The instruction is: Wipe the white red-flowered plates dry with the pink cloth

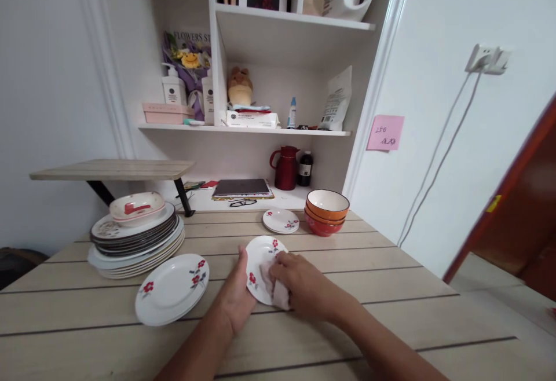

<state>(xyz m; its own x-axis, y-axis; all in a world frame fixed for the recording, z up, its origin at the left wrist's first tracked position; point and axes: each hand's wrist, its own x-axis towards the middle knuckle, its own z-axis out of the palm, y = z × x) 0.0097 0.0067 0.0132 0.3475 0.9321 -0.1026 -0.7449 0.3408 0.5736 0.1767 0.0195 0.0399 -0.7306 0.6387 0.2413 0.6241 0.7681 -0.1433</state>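
Observation:
A small white plate with red flowers point(257, 253) is tilted up in front of me. My left hand point(238, 300) grips it by its left edge, thumb along the rim and the other fingers hidden beneath. My right hand point(306, 285) is closed on a pale cloth point(280, 295), which presses against the plate's face. To the left lie larger flowered plates point(171, 291), stacked. Beyond my hands rest small matching plates point(281, 220) on the wooden table point(373, 288).
Back right stand stacked orange and red bowls point(326, 213). A tall plate stack point(136, 242) topped by a rectangular dish point(136, 207) sits at left, near a raised wooden shelf point(113, 169). Behind are a laptop point(241, 187), glasses point(243, 202) and a red jug point(285, 168).

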